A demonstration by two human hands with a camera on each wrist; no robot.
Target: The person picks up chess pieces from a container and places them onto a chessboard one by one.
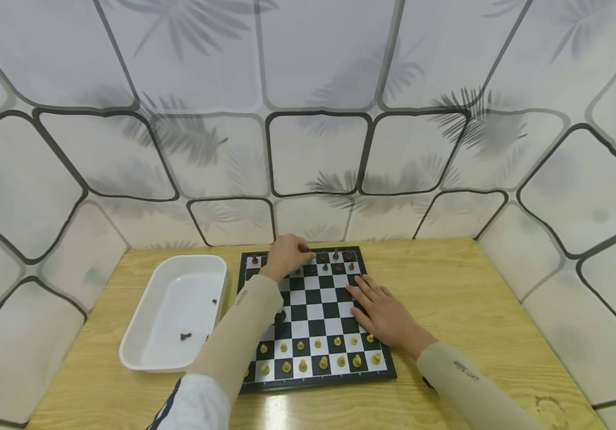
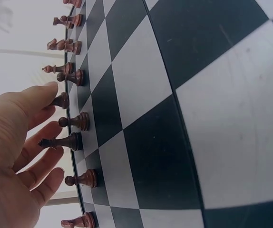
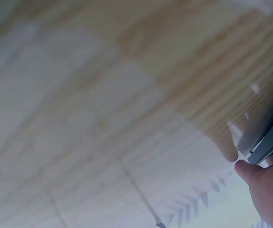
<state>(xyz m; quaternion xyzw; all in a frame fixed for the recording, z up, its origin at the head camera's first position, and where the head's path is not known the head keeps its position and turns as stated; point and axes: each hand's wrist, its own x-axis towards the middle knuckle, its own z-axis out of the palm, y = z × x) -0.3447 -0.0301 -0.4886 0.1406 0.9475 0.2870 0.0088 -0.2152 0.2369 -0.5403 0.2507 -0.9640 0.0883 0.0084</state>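
A black and white chessboard (image 1: 314, 312) lies on the table. At the far side, my left hand (image 1: 288, 257) pinches a dark brown chess piece (image 2: 60, 100) between thumb and fingers, its base at the board's back row. A taller brown piece (image 2: 63, 142) stands beside those fingers, and a brown pawn (image 2: 77, 121) stands in front. More brown pieces (image 1: 336, 254) line the far rows; several yellow pieces (image 1: 323, 362) fill the two near rows. My right hand (image 1: 385, 312) rests on the board's right edge with its fingers stretched out. In the right wrist view that hand (image 3: 269, 190) is only partly visible.
Left of the board stands a white plastic tray (image 1: 165, 319) with several brown pieces (image 1: 185, 336) lying in it. The wooden table (image 1: 437, 280) extends to the right of the board. Patterned fabric walls (image 1: 313, 155) rise behind and at both sides.
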